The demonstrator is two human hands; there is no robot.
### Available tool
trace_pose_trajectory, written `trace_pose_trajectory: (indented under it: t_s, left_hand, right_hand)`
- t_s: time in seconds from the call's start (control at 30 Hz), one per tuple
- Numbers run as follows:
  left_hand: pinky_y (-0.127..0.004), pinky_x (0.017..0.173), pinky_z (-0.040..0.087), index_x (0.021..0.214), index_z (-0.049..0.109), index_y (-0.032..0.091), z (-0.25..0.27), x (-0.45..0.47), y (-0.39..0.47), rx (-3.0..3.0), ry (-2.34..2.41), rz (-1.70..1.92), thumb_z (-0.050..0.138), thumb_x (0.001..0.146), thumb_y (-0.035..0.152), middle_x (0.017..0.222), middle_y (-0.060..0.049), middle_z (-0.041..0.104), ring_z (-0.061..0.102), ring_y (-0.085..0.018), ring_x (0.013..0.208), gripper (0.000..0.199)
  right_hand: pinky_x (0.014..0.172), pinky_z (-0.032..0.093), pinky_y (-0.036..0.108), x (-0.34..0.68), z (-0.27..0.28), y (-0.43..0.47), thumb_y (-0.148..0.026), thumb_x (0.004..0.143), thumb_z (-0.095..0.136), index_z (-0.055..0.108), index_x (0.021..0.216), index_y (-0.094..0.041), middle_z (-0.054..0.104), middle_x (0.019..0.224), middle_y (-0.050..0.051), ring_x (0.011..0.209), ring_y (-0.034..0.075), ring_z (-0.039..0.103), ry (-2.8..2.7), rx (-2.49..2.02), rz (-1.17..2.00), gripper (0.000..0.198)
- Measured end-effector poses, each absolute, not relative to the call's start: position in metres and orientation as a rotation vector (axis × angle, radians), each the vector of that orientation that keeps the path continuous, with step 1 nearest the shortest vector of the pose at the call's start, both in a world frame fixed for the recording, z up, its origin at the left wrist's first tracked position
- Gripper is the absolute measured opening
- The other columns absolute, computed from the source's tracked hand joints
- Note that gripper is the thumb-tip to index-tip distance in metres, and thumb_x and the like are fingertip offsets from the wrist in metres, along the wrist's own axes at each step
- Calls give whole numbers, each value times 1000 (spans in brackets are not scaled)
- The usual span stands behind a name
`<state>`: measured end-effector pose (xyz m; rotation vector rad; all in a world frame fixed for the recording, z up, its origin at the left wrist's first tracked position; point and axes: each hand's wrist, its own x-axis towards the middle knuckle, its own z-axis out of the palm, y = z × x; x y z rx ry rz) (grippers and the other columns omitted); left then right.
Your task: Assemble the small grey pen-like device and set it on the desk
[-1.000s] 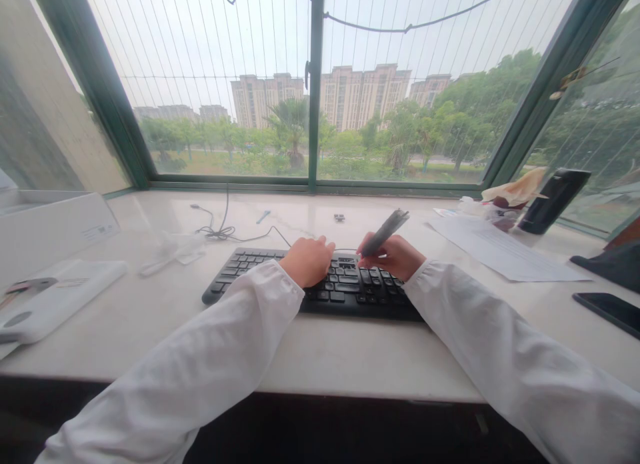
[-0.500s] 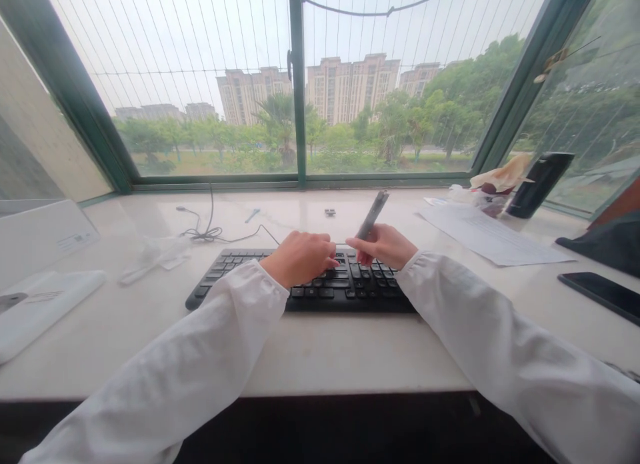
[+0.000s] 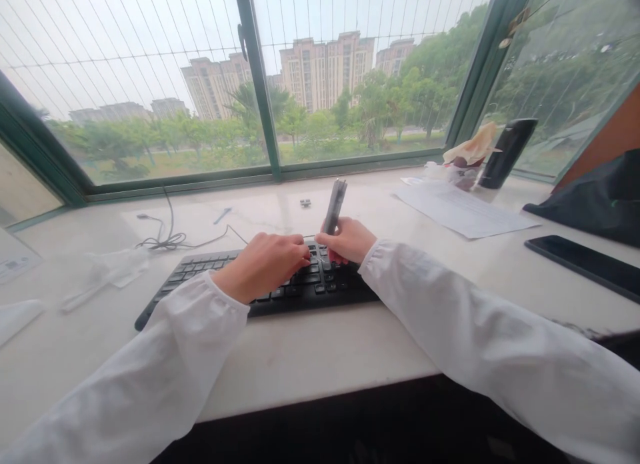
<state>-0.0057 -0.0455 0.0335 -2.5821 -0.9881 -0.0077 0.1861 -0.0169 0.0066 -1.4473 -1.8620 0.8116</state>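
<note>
A black keyboard (image 3: 190, 267) lies at a slant on the white counter, partly covered by my hands. My right hand (image 3: 353, 239) is closed around a slim dark grey handheld tool (image 3: 335, 207) above the keyboard's right part. The tool's upper end points up and away; its lower end is hidden by my fingers. Just left of it, my left hand (image 3: 267, 264) rests over the keys with its fingers curled down and pressed together near the right-hand keys. Whatever its fingertips hold, if anything, is hidden.
Behind the keyboard are a coiled cable (image 3: 163, 241), a small blue stick (image 3: 222, 215) and a tiny metal piece (image 3: 305, 203). Clear plastic wrapping (image 3: 107, 271) lies left. To the right are paper sheets (image 3: 465, 207), a phone (image 3: 587, 265), a black bottle (image 3: 507, 154) and a dark bag (image 3: 595, 201).
My view has turned right and tilted, so the counter and window have shifted left in the picture. Both hands stay over the keyboard, and the dark tool remains in my right hand, held more upright.
</note>
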Motion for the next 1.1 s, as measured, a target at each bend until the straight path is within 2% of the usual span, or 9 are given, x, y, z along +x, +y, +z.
trace_pose_trajectory:
  t_s: [0.4, 0.67, 1.1]
  left_hand:
    - [-25, 52, 40, 96, 60, 15, 31, -4, -48, -2476, -943, 133, 36, 96, 22, 94, -9, 60, 61, -16, 69, 25]
    - [-27, 51, 41, 95, 59, 14, 32, -3, -49, -2477, -908, 120, 35, 96, 24, 91, -9, 58, 60, -18, 68, 26]
    - [-27, 46, 34, 93, 58, 15, 29, -5, -46, -2457, -844, 78, 39, 94, 20, 88, -7, 59, 59, -18, 65, 19]
  right_hand:
    - [42, 52, 27, 182, 4, -20, -55, 76, 67, 63, 71, -17, 63, 50, 3, 43, 17, 61, -1828, -1389, 965, 39]
    - [46, 57, 28, 179, 6, -25, -48, 74, 72, 62, 75, -16, 64, 50, 4, 47, 19, 65, -1698, -1404, 1096, 33]
    - [42, 51, 25, 172, -1, -28, -40, 78, 69, 58, 75, -19, 61, 49, 0, 43, 17, 62, -1744, -1384, 838, 24]
